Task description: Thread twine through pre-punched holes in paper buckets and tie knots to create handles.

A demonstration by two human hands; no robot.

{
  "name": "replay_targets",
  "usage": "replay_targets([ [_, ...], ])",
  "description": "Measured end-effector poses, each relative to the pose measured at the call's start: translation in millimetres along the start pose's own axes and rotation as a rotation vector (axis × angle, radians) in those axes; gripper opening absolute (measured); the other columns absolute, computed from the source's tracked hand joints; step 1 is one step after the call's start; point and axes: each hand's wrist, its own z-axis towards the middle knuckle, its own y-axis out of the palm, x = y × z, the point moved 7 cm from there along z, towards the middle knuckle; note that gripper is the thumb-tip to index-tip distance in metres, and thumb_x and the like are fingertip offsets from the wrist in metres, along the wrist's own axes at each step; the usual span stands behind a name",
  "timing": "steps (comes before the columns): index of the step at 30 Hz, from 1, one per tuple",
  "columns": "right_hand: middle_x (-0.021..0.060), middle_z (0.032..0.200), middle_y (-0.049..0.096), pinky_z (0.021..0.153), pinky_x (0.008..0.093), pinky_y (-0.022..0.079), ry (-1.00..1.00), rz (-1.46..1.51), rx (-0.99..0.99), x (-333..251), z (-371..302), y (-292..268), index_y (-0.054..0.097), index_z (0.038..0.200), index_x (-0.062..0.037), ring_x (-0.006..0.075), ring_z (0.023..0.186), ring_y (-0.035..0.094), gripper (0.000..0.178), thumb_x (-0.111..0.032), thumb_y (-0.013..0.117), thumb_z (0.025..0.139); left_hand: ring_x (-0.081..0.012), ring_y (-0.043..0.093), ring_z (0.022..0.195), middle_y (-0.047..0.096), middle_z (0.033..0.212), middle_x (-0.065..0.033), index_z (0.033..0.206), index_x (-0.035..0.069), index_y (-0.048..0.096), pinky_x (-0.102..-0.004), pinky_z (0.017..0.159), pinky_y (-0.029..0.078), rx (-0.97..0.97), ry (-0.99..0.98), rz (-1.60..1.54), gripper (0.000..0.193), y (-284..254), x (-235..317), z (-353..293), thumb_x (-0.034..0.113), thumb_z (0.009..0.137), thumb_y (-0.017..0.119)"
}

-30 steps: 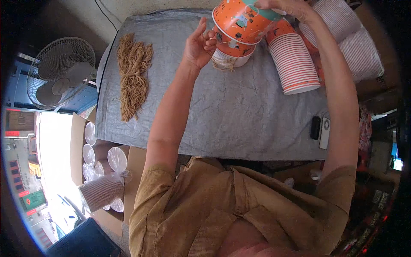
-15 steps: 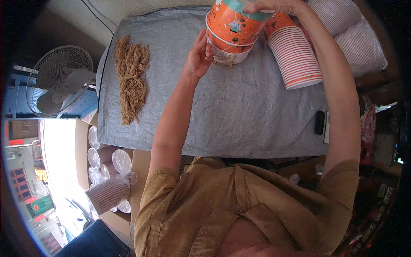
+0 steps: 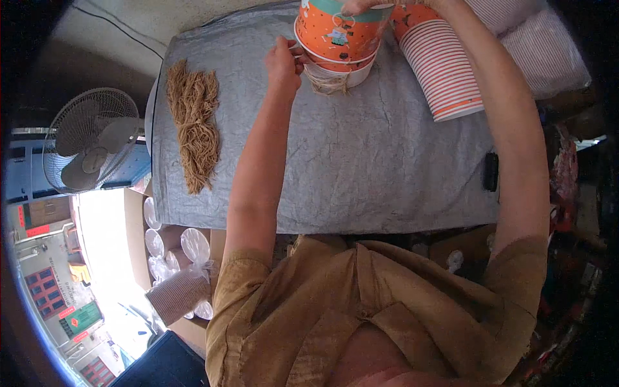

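A stack of orange paper buckets (image 3: 338, 39) with white rims and a green band stands at the far edge of the table. My right hand (image 3: 362, 6) reaches over from the right and grips the stack's top edge; the frame cuts off part of it. Beside the stack's left side is my left hand (image 3: 284, 64), its fingers curled in close to the white rims. Whatever sits between those fingers is too small to make out. Thin tan twine (image 3: 330, 84) loops around the lowest part of the stack.
A bundle of tan twine (image 3: 193, 129) lies on the grey sheet-covered table (image 3: 374, 174). To the right, a nested row of orange-and-white buckets (image 3: 442, 71) lies tilted, with plastic-wrapped stacks (image 3: 545, 55) beyond. A fan (image 3: 93, 142) and a carton of wrapped cups (image 3: 177, 293) are at left.
The view has shifted slightly. My left hand has moved up along the stack's side, its fingers now more curled. My right hand keeps its grip at the top.
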Motion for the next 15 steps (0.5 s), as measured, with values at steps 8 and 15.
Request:
replay_targets([
  [8, 0.0277, 0.14, 0.051, 0.106, 0.0363, 0.045, -0.007, 0.009, 0.005, 0, 0, -4, 0.041, 0.143, 0.0086, 0.0321, 0.127, 0.054, 0.105, -0.044, 0.086, 0.063, -0.0119, 0.06, 0.058, 0.063, 0.076, -0.0046, 0.095, 0.004, 0.058, -0.0228, 0.047, 0.042, -0.057, 0.052, 0.206, 0.024, 18, 5, -31, 0.028, 0.097, 0.06],
  [15, 0.0273, 0.14, 0.051, 0.105, 0.036, 0.046, -0.057, -0.029, 0.044, 6, -1, 3, 0.043, 0.141, 0.0096, 0.0323, 0.126, 0.054, 0.102, -0.041, 0.086, 0.064, -0.0112, 0.056, 0.054, 0.053, 0.067, 0.0006, 0.1, 0.008, 0.054, -0.0227, 0.045, 0.04, -0.063, 0.086, 0.078, 0.017, 10, -13, -48, 0.024, 0.098, 0.057],
])
